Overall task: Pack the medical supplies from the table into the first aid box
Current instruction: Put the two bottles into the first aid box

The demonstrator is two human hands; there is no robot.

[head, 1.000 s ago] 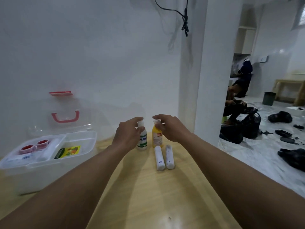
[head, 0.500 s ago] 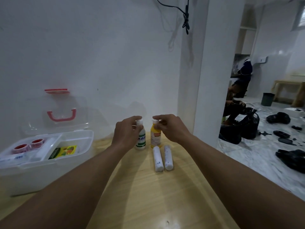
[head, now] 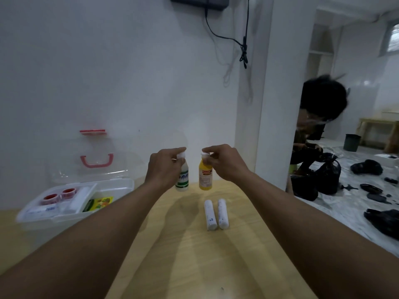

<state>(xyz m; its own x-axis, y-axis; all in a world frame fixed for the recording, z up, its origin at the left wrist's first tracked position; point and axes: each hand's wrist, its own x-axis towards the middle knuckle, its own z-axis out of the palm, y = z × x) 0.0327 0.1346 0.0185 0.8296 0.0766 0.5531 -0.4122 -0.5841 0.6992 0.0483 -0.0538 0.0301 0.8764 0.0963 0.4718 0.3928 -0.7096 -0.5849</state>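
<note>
Left hand (head: 163, 169) grips the neck of a white bottle (head: 182, 180), right hand (head: 223, 164) pinches the cap of a yellow bottle (head: 205, 179), over a bench (head: 194, 255) beside an open first aid box (head: 54, 221).

The white bottle (head: 183, 180) pinched by the left hand (head: 164, 167) is formed of smooth, slightly glossy plastic with a green printed label. The yellow bottle (head: 205, 178) pinched by the right hand (head: 224, 162) is finished alike. Just nearer than the right hand, two white rolls (head: 210, 214) are covered in smooth wrapping. Left of the left hand, the first aid box (head: 121, 186) is moulded in translucent plastic, with a clear lid (head: 64, 169) and a pink plastic handle (head: 97, 161). The table (head: 194, 255) is surfaced in pale wood grain with a faint sheen.
</note>
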